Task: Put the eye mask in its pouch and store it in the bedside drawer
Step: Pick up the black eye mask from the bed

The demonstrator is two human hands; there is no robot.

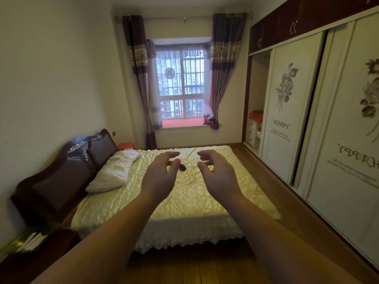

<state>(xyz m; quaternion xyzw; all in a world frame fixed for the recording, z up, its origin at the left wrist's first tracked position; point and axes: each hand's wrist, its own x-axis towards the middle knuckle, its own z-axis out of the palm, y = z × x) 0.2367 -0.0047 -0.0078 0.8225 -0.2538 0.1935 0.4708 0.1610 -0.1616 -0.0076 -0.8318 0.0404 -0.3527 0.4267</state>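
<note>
A small dark object (182,167), possibly the eye mask or its pouch, lies on the yellow bedspread (184,201) near the middle of the bed; my left hand partly covers it. My left hand (162,175) and my right hand (217,173) are both stretched out in front of me above the bed, fingers curled and apart, holding nothing. The dark bedside cabinet (41,255) stands at the lower left beside the headboard; its drawer is not visible from here.
A white pillow (114,171) lies against the dark headboard (67,169). Papers and green leaves sit on the bedside cabinet. A wardrobe with sliding doors (328,119) lines the right wall, with a wooden floor strip between. A curtained window (180,85) is at the far end.
</note>
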